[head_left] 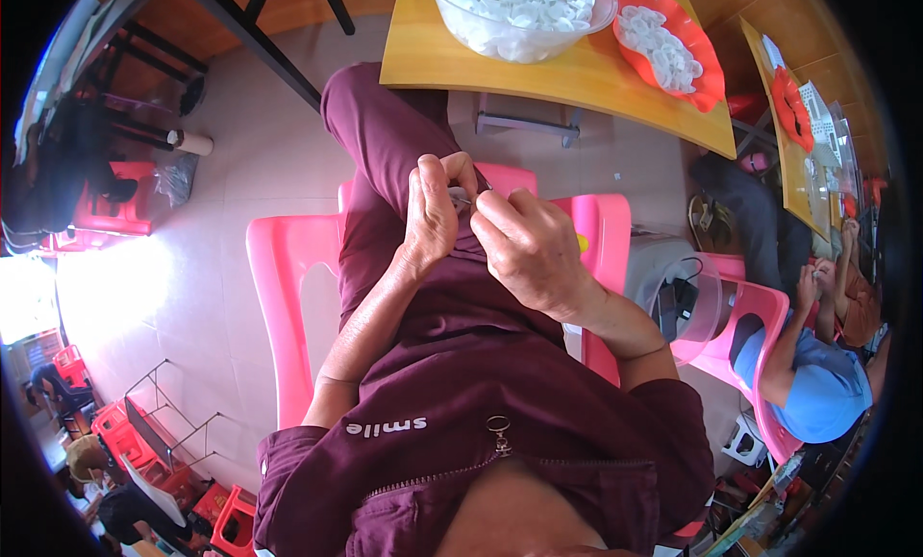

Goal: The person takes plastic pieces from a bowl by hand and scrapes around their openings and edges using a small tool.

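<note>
Above my lap, my left hand [435,209] is closed with its fingers around a small whitish translucent piece [459,196], mostly hidden by the fingers. My right hand [529,245] comes close from the other side, its thumb and fingers pinched on a thin, pointed tool whose tip [467,202] meets the piece. Behind the right hand a yellow bit [583,242] shows; whether it belongs to the tool I cannot tell. On the table in front, a clear bowl [505,46] and a red wavy-edged tray [713,81] hold many similar whitish pieces.
The wooden table [423,52] lies ahead, beyond my knee. I sit on a pink plastic chair [279,269]. To the right, a person in blue [817,389] sits on another pink chair, near a clear tub [707,293]. Red stools [231,519] and other people are behind left.
</note>
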`<state>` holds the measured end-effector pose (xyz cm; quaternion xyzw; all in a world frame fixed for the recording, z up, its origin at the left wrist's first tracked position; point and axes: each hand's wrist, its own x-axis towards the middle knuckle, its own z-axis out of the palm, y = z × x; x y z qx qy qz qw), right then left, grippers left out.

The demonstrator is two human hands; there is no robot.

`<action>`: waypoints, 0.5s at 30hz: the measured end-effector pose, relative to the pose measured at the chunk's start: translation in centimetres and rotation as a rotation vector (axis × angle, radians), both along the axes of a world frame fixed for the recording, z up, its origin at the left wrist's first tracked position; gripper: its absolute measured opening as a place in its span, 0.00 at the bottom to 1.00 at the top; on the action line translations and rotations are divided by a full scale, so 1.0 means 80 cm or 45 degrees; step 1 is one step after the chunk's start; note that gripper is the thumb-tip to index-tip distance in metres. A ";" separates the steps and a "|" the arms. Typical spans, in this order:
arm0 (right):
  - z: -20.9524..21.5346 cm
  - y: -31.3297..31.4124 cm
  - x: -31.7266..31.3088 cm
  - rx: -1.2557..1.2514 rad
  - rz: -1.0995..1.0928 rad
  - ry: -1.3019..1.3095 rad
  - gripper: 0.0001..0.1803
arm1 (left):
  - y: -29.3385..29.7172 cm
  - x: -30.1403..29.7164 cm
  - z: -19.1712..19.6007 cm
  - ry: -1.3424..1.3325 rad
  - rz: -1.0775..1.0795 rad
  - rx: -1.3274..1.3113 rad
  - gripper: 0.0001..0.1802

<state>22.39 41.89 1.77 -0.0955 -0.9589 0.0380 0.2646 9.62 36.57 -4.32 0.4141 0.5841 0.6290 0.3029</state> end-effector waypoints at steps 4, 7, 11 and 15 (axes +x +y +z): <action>-0.001 0.002 -0.004 -0.080 -0.012 0.107 0.06 | 0.007 0.001 0.006 -0.221 -0.005 0.093 0.44; 0.003 0.005 -0.004 -0.173 -0.031 0.237 0.05 | 0.013 0.003 0.015 -0.412 -0.007 0.152 0.44; 0.005 0.007 -0.002 -0.210 -0.127 0.322 0.08 | 0.008 0.003 0.031 -0.521 -0.018 0.000 0.42; 0.001 0.009 -0.004 -0.140 -0.132 0.291 0.06 | 0.009 0.001 0.014 -0.323 0.052 0.018 0.44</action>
